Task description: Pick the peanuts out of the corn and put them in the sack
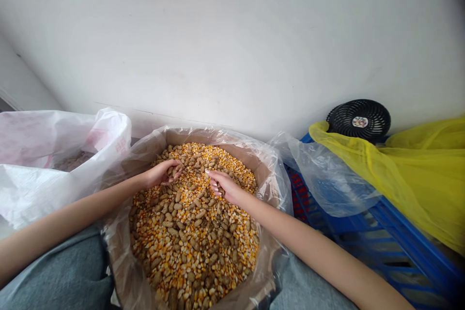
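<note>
Yellow corn kernels (pixel 152 242) and unshelled peanuts (pixel 178 207) lie mixed in a cardboard box lined with a clear plastic bag (pixel 267 179), between my knees. Over the far left part of the mix, my left hand (pixel 164 173) is curled with peanuts in its fingers. My right hand (pixel 225 187) is a short way to the right, its fingers bent inward around what look like peanuts. How many each hand holds is hidden. The two hands are apart, both just above the heap.
To the left stands a white woven sack (pixel 72 189) with its mouth open. On the right are a blue plastic crate (pixel 363 232), a yellow mesh bag (pixel 428 169) and a black fan (pixel 359 118). A white wall (pixel 232 48) rises behind the box.
</note>
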A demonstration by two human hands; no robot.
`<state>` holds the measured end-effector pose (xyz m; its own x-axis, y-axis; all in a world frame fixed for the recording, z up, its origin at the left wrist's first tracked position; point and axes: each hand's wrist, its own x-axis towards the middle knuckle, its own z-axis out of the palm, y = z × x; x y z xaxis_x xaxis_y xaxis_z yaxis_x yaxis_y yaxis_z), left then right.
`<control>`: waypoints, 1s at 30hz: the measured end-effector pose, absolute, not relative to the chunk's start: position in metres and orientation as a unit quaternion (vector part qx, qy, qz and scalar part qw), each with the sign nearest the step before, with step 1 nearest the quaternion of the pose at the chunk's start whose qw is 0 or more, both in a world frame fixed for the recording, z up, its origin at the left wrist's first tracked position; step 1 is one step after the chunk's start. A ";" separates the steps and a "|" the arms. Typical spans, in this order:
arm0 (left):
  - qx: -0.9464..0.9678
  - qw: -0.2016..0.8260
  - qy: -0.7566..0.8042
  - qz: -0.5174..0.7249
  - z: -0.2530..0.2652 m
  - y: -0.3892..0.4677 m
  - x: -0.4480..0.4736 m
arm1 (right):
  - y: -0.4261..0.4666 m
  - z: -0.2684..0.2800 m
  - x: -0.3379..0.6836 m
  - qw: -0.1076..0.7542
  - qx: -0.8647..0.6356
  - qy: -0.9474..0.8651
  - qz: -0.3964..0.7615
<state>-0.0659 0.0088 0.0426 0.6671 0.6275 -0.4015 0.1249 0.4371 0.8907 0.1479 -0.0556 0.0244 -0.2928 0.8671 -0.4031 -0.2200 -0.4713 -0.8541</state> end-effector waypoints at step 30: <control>0.823 0.402 0.398 -0.050 0.042 0.008 -0.071 | -0.073 0.031 0.146 0.066 -0.471 -0.851 0.223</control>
<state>-0.0714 0.0077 0.0419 0.6786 0.6143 -0.4027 0.6954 -0.3608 0.6215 0.1457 -0.0731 0.0309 -0.5478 0.8309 -0.0974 0.7719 0.4571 -0.4419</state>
